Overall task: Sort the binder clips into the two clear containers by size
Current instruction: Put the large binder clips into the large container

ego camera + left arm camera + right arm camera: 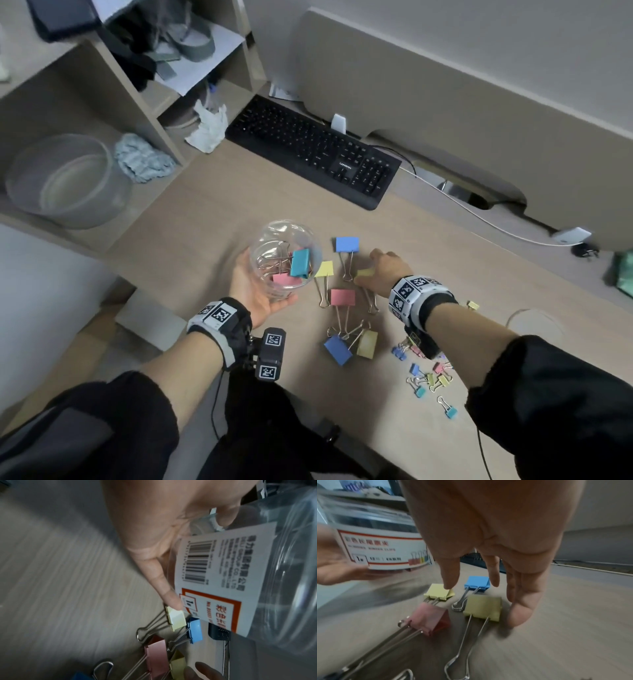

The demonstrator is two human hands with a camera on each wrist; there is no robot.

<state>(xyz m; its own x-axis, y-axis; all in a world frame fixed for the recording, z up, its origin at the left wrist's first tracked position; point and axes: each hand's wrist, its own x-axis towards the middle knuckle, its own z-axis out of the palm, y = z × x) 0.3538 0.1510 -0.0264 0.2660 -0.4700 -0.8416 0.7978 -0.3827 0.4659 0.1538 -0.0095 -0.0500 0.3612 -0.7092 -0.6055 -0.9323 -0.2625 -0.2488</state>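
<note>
My left hand [251, 284] grips a clear round container [284, 255], tilted above the desk, with a teal clip [300, 263] and a pink clip [286, 279] inside. Its printed label [214, 574] fills the left wrist view. My right hand [375, 270] reaches down with straight fingers [520, 612] spread over a large yellow clip [482, 607]; it grips nothing. More large clips lie around it: blue [347, 245], yellow [324, 269], pink [342, 297], and a blue and yellow pair [349, 346]. Several small clips [428, 375] are scattered under my right forearm.
A black keyboard [315, 150] lies at the back of the wooden desk [205, 205], with a white cable [479, 216] to its right. A clear round object [534, 323] sits at the right. Shelves with a grey bowl [65, 181] stand to the left.
</note>
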